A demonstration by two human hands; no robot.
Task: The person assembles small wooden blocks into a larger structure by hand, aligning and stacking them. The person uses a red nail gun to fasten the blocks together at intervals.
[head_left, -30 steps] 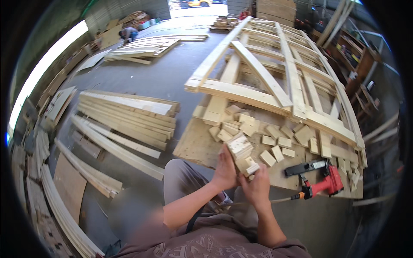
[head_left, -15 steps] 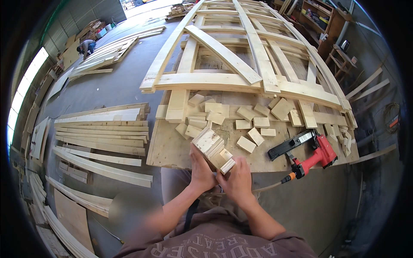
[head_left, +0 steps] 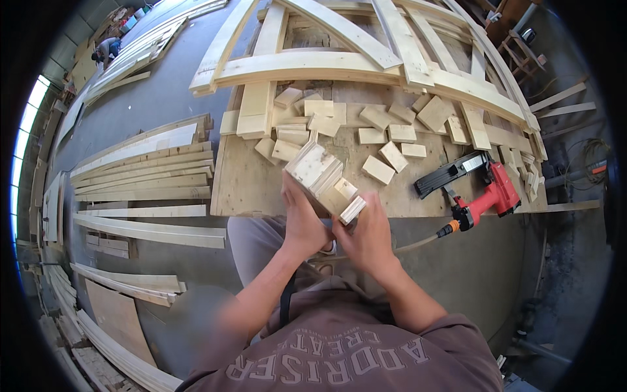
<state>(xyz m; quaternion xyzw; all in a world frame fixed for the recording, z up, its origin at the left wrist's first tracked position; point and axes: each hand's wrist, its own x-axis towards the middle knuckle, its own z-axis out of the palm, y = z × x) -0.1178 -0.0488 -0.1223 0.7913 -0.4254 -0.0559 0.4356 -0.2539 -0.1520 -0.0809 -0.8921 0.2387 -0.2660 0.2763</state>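
Note:
Between my two hands is a stack of short wooden blocks (head_left: 315, 164), held tilted over the near edge of the workbench (head_left: 248, 193). My left hand (head_left: 304, 219) is closed around its left and lower side. My right hand (head_left: 367, 238) grips its near right end, where a few smaller pieces stick out. The undersides of the blocks and some fingertips are hidden. Just beyond lie several loose wooden blocks (head_left: 377, 170), scattered over the bench top. To the right a red and black nail gun (head_left: 486, 196) rests on its side, near the bench edge.
A large slatted timber frame (head_left: 307, 63) covers the far part of the bench. An air hose (head_left: 418, 245) runs from the nail gun down toward my legs. Stacked boards (head_left: 147, 173) lie on the floor to the left. Far left, another person (head_left: 106, 50) bends over more boards.
My view has tilted downward, so the bench and frame sit higher in the picture. Both hands keep their hold on the block stack, with little visible change in grip.

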